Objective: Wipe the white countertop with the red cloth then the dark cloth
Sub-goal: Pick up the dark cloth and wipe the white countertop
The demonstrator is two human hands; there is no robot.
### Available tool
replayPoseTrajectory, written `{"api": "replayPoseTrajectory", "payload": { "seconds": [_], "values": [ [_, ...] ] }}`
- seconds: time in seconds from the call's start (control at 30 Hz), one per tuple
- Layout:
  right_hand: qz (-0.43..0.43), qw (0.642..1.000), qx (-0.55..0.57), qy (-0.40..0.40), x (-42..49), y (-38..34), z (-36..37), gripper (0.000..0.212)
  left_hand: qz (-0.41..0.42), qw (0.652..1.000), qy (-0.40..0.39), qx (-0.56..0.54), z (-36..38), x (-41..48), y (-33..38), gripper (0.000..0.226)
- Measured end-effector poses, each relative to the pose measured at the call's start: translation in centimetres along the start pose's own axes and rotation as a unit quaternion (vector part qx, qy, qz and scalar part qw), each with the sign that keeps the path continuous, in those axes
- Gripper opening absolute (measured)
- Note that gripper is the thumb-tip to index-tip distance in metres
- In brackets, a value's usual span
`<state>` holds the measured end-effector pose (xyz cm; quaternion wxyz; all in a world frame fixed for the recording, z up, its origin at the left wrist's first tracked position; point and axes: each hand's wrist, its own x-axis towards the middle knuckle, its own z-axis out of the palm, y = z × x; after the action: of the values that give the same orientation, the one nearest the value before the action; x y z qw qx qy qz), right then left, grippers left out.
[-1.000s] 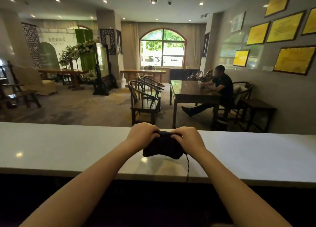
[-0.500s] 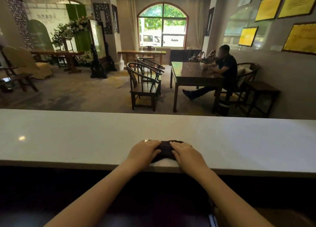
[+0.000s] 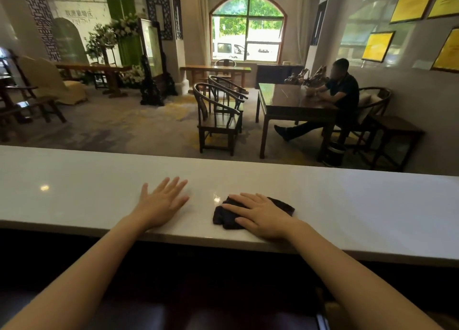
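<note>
The white countertop (image 3: 360,205) runs across the view from left to right. A folded dark cloth (image 3: 223,217) lies on it near the front edge, slightly right of centre. My right hand (image 3: 263,217) rests flat on top of the cloth, fingers spread and pointing left, covering its middle. About a hand's width left of the cloth, my left hand (image 3: 161,203) lies palm down on the bare counter with its fingers apart and nothing in it. No red cloth is in view.
Beyond the counter's far edge is a room with wooden armchairs (image 3: 218,120) and a dark table (image 3: 293,101) where a person (image 3: 340,91) sits. Below the counter's front edge everything is dark.
Both hands held the dark cloth together above, then on, the counter. Now my left hand has let go and moved left, while my right hand has slid the cloth to the right.
</note>
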<state>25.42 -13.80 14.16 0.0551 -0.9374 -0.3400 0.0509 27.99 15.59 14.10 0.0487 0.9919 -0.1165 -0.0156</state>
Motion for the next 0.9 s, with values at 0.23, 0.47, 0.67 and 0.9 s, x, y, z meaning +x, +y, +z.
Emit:
{"api": "replayPoseTrajectory", "payload": {
  "seconds": [0.23, 0.47, 0.67, 0.9],
  "values": [
    [0.087, 0.996, 0.028, 0.013, 4.3, 0.7, 0.4, 0.046, -0.077, 0.997, -0.002, 0.005, 2.2, 0.0, -7.2, 0.061],
    [0.166, 0.985, 0.025, 0.044, 13.5, 2.6, 0.2, 0.047, -0.068, 0.997, 0.014, -0.019, 2.1, -0.5, -7.0, 0.061],
    [0.18, 0.981, 0.035, 0.058, 16.8, 1.4, 0.0, 0.045, -0.065, 0.997, 0.018, -0.034, 2.0, -0.7, -6.6, 0.059],
    [0.059, 0.995, 0.066, 0.039, 9.7, -7.9, 1.5, 0.044, -0.074, 0.997, 0.013, -0.033, 2.4, -0.2, -7.0, 0.052]
  ]
}}
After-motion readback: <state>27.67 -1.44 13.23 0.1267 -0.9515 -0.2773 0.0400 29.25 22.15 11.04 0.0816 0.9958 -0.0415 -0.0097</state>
